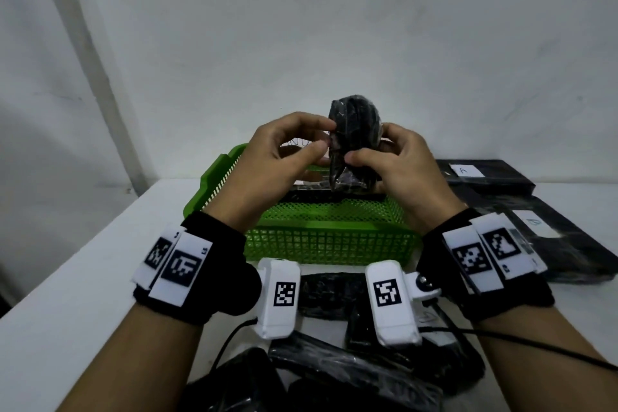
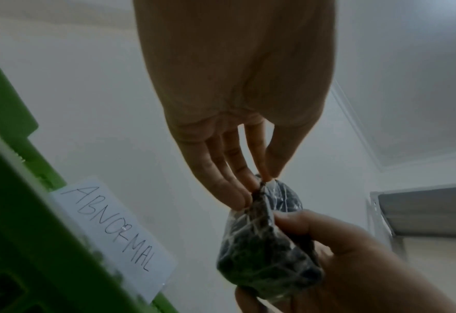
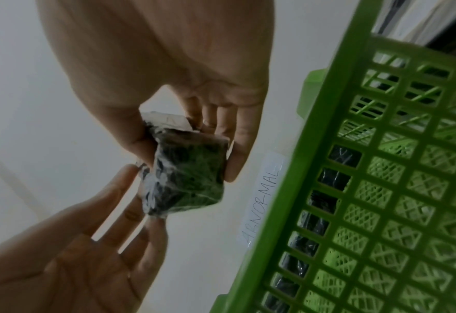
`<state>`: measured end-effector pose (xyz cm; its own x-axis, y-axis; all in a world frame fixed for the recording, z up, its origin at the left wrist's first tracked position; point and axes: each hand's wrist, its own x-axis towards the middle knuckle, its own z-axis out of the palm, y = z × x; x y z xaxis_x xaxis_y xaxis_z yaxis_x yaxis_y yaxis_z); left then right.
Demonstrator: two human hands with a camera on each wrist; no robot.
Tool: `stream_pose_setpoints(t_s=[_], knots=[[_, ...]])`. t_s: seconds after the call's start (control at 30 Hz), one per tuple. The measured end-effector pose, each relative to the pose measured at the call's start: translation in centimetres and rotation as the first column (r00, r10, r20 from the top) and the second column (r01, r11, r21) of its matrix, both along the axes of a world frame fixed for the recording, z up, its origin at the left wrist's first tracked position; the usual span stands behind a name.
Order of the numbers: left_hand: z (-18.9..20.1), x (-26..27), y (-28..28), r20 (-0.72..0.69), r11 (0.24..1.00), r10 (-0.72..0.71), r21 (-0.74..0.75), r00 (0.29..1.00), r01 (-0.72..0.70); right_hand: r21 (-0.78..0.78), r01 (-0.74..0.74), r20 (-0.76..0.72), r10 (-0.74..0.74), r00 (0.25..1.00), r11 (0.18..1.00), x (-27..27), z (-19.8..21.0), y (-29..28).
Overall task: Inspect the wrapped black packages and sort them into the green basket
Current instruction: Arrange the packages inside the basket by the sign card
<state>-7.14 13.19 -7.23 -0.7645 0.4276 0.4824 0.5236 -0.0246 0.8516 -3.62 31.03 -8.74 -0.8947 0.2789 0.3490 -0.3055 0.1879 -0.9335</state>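
Note:
A black package in clear wrap is held upright above the green basket. My left hand pinches its left edge between thumb and fingers; in the left wrist view the left hand nips the wrap at the top of the package. My right hand grips the right side. In the right wrist view the right hand clamps the package between thumb and fingers. A paper label reading ABNORMAL is stuck on the basket.
Another black package lies inside the basket. Several wrapped black packages are piled at the table's near edge. Two flat black packs with white labels lie to the right. A white wall stands behind.

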Motion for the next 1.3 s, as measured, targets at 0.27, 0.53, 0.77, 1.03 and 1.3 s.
stream_pose_setpoints(t_s=[0.27,0.53,0.77,1.03,1.3], knots=[[0.3,-0.7,-1.9,0.037,0.995,0.078,0.06,0.996,-0.081,0.011,-0.237,0.052,0.236,0.97,0.971,1.1,1.5,-0.5],[-0.3,-4.7,-6.2,0.18,0.987,0.159,-0.035,0.971,-0.155,0.758,-0.336,0.25,0.228,0.941,0.559,-4.6,6.2,-3.2],[-2.1,-8.2,-9.7,-0.101,0.767,0.522,-0.38,0.847,-0.518,0.828,-0.532,0.497,0.206,0.843,0.181,-13.1,5.5,-7.4],[-3.3,-9.8,-10.6,-0.047,0.768,0.541,-0.381,0.84,-0.516,0.841,-0.531,0.541,0.224,0.811,-0.107,-16.7,-1.4,-10.0],[-2.7,-9.3,-10.4,-0.043,0.762,0.542,-0.397,0.839,-0.512,0.872,-0.481,0.489,0.191,0.851,-0.091,-16.5,-1.1,-9.1]])
